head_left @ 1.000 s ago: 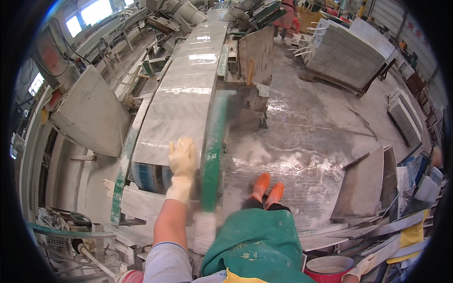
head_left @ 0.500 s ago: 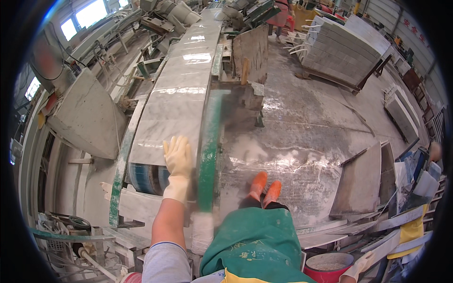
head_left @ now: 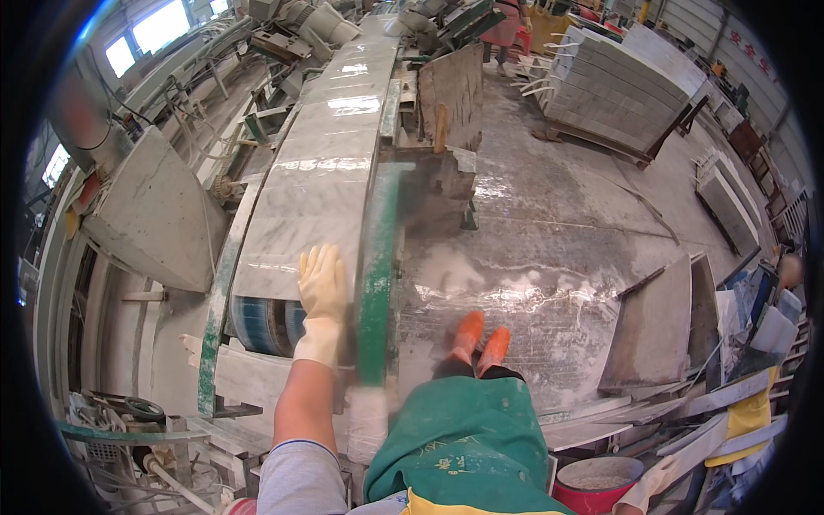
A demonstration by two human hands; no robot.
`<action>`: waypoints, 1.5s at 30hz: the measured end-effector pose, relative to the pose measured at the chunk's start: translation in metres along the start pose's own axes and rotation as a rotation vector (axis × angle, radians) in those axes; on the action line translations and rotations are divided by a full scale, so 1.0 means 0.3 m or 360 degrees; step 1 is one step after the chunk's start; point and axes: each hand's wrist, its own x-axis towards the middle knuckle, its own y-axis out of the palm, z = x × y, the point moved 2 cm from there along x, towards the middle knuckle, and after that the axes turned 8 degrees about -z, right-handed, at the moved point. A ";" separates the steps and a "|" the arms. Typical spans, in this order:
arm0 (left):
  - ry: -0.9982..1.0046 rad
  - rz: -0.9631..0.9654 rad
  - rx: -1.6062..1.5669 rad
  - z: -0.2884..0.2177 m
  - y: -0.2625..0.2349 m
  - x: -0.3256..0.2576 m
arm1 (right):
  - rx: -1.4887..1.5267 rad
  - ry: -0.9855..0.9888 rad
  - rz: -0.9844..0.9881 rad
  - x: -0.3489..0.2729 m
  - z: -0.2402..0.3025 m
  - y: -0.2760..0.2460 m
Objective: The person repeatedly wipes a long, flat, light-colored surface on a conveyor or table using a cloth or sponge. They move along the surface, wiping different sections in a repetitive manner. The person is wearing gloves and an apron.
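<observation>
My left hand (head_left: 323, 287), in a cream rubber glove, lies flat on the near right corner of a wet grey-white marble slab (head_left: 287, 232). Its fingers stretch forward and close around nothing. The slab rests on a roller conveyor, whose blue roller (head_left: 264, 326) shows below the slab's near edge. Further slabs (head_left: 330, 137) follow in a row toward the machine. Low at the right edge, my right hand (head_left: 654, 486), also in a cream glove, is beside a long pale strip (head_left: 704, 442). Its fingers are too unclear to show whether they grip the strip.
A green rail (head_left: 378, 283) borders the conveyor on the right. Machinery (head_left: 300, 34) stands over its far end. Stacked blocks (head_left: 614, 94) sit on a pallet at the far right. Leaning boards (head_left: 648, 330) and a red bucket (head_left: 596, 485) are nearer. A person (head_left: 505, 30) stands far back.
The view has shifted slightly. My left hand stays flat at the slab's near corner, and my right hand remains beside the pale strip.
</observation>
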 end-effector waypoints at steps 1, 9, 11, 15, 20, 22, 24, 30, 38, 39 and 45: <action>0.0004 -0.0003 0.0000 0.001 0.002 0.001 | 0.0001 0.0007 0.0018 -0.002 0.002 -0.004; -0.0015 0.0016 -0.0027 0.004 0.008 0.008 | -0.0020 -0.0037 -0.0010 -0.022 0.001 -0.011; -0.0018 0.0017 -0.0036 0.005 0.011 0.010 | -0.0028 0.0022 0.0109 -0.024 -0.004 -0.011; -0.0023 0.0019 -0.0053 0.006 0.015 0.011 | -0.0042 0.0051 0.0165 -0.029 -0.004 -0.022; -0.0019 0.0027 -0.0062 0.012 0.024 0.014 | -0.0026 -0.0051 -0.0048 -0.051 0.007 -0.027; -0.0014 0.0016 -0.0073 0.014 0.029 0.016 | 0.0001 -0.0090 -0.0147 -0.059 0.011 -0.031; -0.0020 0.0024 -0.0067 0.016 0.032 0.016 | 0.0007 -0.0057 -0.0125 -0.064 0.013 -0.034; -0.0018 0.0036 -0.0057 0.020 0.039 0.021 | -0.0049 -0.0020 0.0033 -0.070 0.035 -0.066; -0.0013 0.0034 -0.0073 0.025 0.047 0.024 | -0.0035 -0.0054 0.0047 -0.092 0.049 -0.086; -0.0012 0.0033 -0.0072 0.025 0.048 0.025 | -0.0006 -0.0051 0.0036 -0.094 0.050 -0.090; -0.0009 0.0038 -0.0079 0.029 0.056 0.027 | -0.0007 -0.0036 0.0129 -0.106 0.059 -0.109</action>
